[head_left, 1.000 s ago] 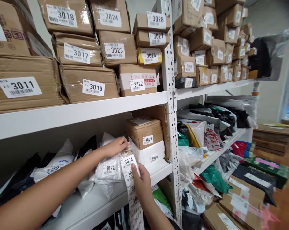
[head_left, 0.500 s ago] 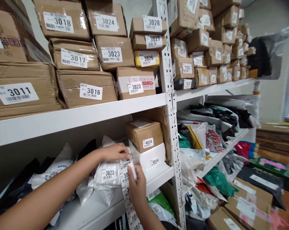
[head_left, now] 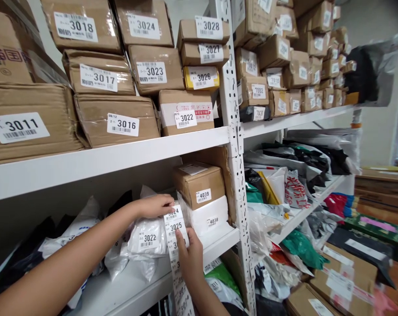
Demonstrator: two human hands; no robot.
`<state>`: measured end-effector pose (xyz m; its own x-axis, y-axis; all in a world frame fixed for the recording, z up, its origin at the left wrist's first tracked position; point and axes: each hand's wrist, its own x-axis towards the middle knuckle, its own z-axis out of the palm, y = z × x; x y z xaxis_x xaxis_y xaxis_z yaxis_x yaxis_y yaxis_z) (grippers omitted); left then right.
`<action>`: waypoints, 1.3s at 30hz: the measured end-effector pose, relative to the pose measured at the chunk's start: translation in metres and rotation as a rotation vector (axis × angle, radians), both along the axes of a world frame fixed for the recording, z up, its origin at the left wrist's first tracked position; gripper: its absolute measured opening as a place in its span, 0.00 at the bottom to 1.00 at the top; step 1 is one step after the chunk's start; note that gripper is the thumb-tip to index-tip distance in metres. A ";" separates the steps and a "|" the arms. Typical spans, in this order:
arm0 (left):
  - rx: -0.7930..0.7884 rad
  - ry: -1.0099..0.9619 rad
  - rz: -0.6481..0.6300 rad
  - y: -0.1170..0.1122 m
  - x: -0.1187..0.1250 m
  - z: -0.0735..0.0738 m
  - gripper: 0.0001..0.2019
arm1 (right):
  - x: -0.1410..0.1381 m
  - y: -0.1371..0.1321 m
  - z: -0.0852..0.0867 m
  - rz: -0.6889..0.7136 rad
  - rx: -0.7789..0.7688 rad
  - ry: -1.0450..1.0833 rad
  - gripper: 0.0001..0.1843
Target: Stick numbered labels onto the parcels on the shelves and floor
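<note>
A long strip of white number labels point(head_left: 175, 226) hangs in front of the lower shelf, with 3024 and 3025 readable near its top. My right hand point(head_left: 190, 252) grips the strip from the right side, thumb across its face just below 3025. At the upper end, by the 3024 label, the fingers of my left hand point(head_left: 157, 205) are pinched on the strip, their tips partly hidden. Behind and left of the strip, a clear-wrapped white parcel point(head_left: 147, 238) labelled 3022 lies on the shelf.
A brown box point(head_left: 199, 184) marked 4039 rests on a white parcel point(head_left: 208, 217) marked 4038. Numbered cartons line the upper shelf point(head_left: 120, 156). A perforated white post point(head_left: 233, 131) stands right of centre, beyond it bagged parcels point(head_left: 294, 188) and floor boxes point(head_left: 345, 263).
The top of the label strip now faces me more fully, showing 3024 and 3025 clearly. My left hand has shifted slightly up and left; my right hand keeps its grip.
</note>
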<state>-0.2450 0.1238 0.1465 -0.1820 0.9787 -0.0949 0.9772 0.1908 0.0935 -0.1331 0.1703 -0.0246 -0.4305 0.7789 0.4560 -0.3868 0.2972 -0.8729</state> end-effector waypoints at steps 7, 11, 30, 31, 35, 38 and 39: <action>0.072 0.295 0.103 0.011 0.015 -0.012 0.15 | -0.005 0.006 0.005 0.023 -0.115 0.020 0.22; 0.125 0.404 0.211 0.016 0.017 -0.023 0.14 | -0.006 0.008 0.005 0.041 -0.158 -0.002 0.26; 0.106 0.552 0.239 0.015 0.003 -0.014 0.14 | -0.002 0.009 0.002 0.212 -0.053 0.057 0.21; 0.099 0.566 0.271 0.016 0.009 -0.016 0.16 | -0.002 0.009 0.002 0.222 -0.048 0.062 0.20; 0.128 0.648 0.395 0.019 0.027 -0.023 0.26 | -0.001 0.009 0.003 0.267 -0.035 0.094 0.18; 0.182 0.728 0.259 0.016 0.023 -0.027 0.22 | 0.004 0.010 0.002 0.297 -0.018 0.128 0.16; 0.163 0.719 0.182 0.014 0.017 -0.027 0.21 | 0.007 0.010 0.001 0.306 -0.012 0.147 0.15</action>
<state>-0.2279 0.1380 0.1195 -0.3045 0.9186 0.2519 0.7622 0.3936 -0.5140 -0.1259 0.1804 -0.0235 -0.5758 0.6291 0.5222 -0.5783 0.1381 -0.8041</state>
